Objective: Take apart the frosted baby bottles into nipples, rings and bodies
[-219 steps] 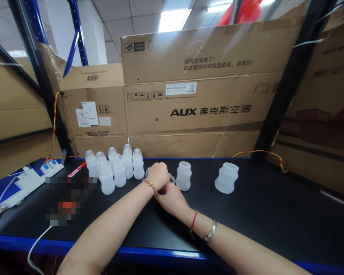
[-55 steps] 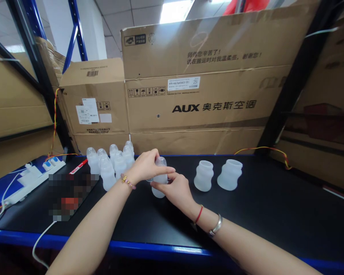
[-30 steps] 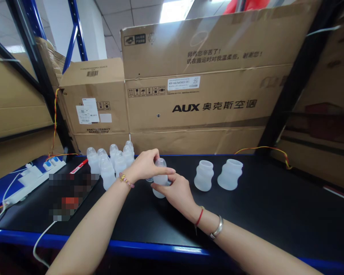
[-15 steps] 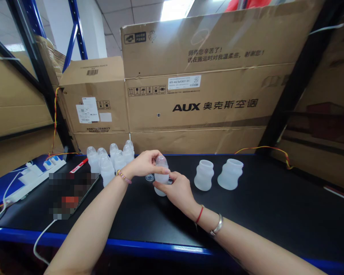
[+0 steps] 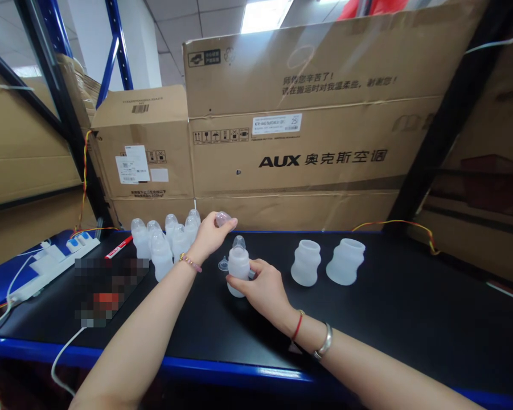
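Observation:
My right hand (image 5: 260, 287) is wrapped around a frosted white plastic baby bottle (image 5: 239, 266), which stands upright on the black bench top (image 5: 222, 336) with a clear domed top. My left hand (image 5: 211, 236) is raised behind it, apart from the bottle, pinching a small translucent pinkish piece (image 5: 222, 218), perhaps a silicone teat. A small clear teat-like piece (image 5: 223, 264) lies on the bench just left of the bottle. To the left stands a cluster of several capped frosted bottles (image 5: 162, 246). Two wider frosted bottle bodies (image 5: 306, 262) (image 5: 345, 261) stand open-topped to the right.
A white power strip (image 5: 51, 270) with cables lies at the left of the bench, near a red marker (image 5: 118, 246) and a pixelated blurred patch (image 5: 106, 290). Large cardboard boxes (image 5: 290, 154) stand along the back edge. A blue rail (image 5: 154, 364) runs along the front.
My left hand has come off the bottle and moved up and back, with a small pinkish piece in its fingers. The bottle's clear top now shows. My right hand stays on the bottle.

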Demonstrator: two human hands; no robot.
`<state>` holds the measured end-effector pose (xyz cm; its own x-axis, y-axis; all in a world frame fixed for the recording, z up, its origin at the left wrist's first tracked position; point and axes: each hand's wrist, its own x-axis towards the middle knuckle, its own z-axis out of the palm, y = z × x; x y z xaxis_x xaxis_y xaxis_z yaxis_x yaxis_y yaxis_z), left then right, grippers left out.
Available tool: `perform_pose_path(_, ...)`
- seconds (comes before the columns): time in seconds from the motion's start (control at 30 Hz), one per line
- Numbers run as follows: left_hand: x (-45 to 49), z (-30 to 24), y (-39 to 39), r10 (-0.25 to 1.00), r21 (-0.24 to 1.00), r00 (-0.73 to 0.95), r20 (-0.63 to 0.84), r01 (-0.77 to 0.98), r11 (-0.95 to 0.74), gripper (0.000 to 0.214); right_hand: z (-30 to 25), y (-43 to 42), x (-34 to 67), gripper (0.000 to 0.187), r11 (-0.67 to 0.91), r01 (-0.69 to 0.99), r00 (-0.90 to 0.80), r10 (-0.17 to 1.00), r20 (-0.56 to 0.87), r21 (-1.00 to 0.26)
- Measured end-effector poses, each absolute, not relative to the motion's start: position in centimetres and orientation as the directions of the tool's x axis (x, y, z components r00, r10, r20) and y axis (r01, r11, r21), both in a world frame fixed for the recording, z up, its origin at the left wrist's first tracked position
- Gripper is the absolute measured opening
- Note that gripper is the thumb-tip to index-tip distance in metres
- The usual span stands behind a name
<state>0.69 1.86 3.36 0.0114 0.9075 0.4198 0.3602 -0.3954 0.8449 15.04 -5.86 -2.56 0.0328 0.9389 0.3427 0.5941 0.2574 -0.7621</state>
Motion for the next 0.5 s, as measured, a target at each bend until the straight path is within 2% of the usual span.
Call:
perform_pose_path(0.1,0.6,2.1,3.1,0.916,0.754,-0.027,0.401,0.578,-0.312,0.031,-2.7,-5.9,15.1,0.025,0.263,0.592,0.036,0.936,0.351,-0.762)
perform_pose_path(0.2,0.6,1.0,4.0,0.931,0.633,-0.023,0.363,0.739,-0.229,0.038,-2.8,-5.8,15.1,0.024,0.275,0.593,0.036,0.930,0.366,-0.757)
perform_pose_path(0.33,0.6,0.0,4.9,0.976,0.608,-0.020,0.217,0.785,-0.119,0.039,-2.7,-5.9,15.0,0.024,0.276,0.597,0.034,0.929,0.368,-0.753)
perform_pose_path(0.5,0.6,-0.6,5.3,0.983,0.646,-0.015,0.182,0.756,-0.108,0.041,-2.6,-5.9,15.1,0.023,0.273,0.603,0.037,0.929,0.368,-0.749)
